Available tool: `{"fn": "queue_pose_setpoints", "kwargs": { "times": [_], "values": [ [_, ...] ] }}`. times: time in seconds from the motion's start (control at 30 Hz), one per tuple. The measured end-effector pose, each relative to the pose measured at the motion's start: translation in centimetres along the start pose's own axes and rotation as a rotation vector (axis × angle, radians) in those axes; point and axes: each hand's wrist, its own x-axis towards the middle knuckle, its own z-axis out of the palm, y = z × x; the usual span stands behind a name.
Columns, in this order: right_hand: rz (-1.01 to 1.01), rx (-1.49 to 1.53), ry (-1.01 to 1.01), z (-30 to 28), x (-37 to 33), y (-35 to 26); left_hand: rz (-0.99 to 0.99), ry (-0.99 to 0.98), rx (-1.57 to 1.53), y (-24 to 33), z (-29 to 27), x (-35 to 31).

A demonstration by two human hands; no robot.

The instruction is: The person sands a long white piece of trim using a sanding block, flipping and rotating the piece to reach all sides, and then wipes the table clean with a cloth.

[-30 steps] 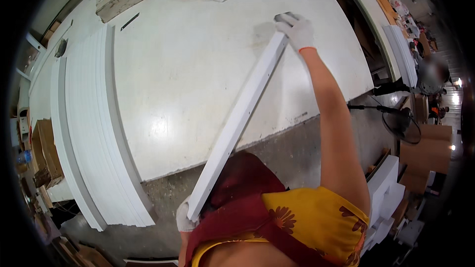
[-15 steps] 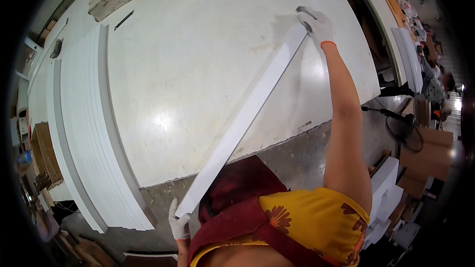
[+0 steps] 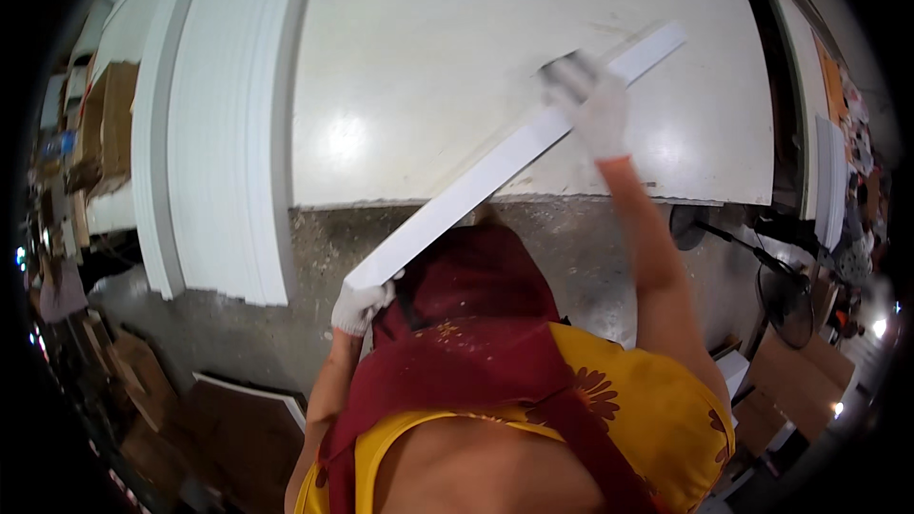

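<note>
A long white strip of board (image 3: 466, 183) lies slantwise over the front edge of the white table, its far end resting on the tabletop. My left hand (image 3: 361, 308), in a white knit glove, is closed round the near end of the strip, close to my apron. On the upper part of the strip is my gloved right hand (image 3: 598, 116), smeared by motion. It grips a small grey pad (image 3: 567, 74) that looks like a sanding sponge, pressed over the strip. The glove hides some of the pad.
White strips (image 3: 224, 124) lie side by side along the left of the table (image 3: 409, 57), their ends overhanging its front edge. A cardboard box (image 3: 116, 119) stands farther left. At the right are a black fan (image 3: 785, 300) and more cardboard (image 3: 804, 371).
My right hand has slid down the strip from its far end toward me with the pad. The left hand still holds the near end. The view has tilted nearer to my body.
</note>
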Motion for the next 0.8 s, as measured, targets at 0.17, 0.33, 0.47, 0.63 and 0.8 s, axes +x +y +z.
{"fn": "queue_pose_setpoints", "kwargs": {
  "times": [0.17,0.33,0.47,0.63,0.8],
  "values": [
    [-0.335,0.214,-0.336,3.8,-8.8,-21.4,0.058,-0.196,0.052,-1.4,-2.2,1.0],
    [-0.619,0.340,-0.585,8.8,-14.8,-32.5,0.062,-0.218,0.066,-3.1,-3.7,1.2],
    [-0.647,0.377,-0.522,8.4,-14.7,-32.3,0.058,-0.197,0.079,-4.3,-5.1,0.9],
    [-0.481,0.085,-0.056,5.4,-9.4,-16.7,0.208,-0.140,-0.050,-3.4,-3.8,-0.1],
    [0.196,-0.452,0.174,0.1,-4.4,0.1,0.636,0.138,1.144,2.9,0.7,-0.9]
  ]
}}
